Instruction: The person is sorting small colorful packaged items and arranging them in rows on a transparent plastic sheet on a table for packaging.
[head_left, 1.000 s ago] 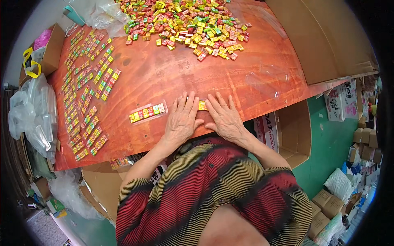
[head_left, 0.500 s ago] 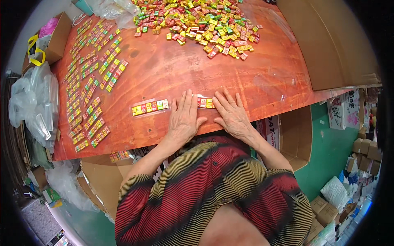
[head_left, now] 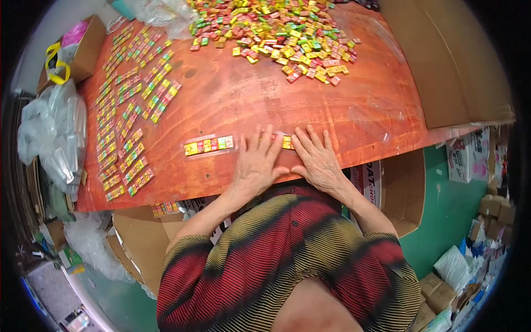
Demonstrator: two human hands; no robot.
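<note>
A row of small yellow, red and green wrapped blocks (head_left: 209, 145) lies in a clear plastic sleeve along the table's near edge. My left hand (head_left: 256, 161) lies flat over the middle of the row, palm down with fingers extended. Flat at the row's right end is my right hand (head_left: 318, 159), its fingers slightly spread. Between the two hands a short stretch of blocks (head_left: 287, 142) shows. The part of the row under my left palm is hidden. My thumb tips come close together near the table edge.
Loose blocks form a large heap (head_left: 287, 39) at the back of the red table (head_left: 221, 99). Several packed strips (head_left: 133, 149) lie on the left. A tall cardboard box (head_left: 453, 61) borders the right; clear plastic bags (head_left: 52, 135) hang at the left edge.
My left hand has shifted slightly over the row, covering more of the blocks between the hands. The whole view has moved a little, and both hands stay flat.
</note>
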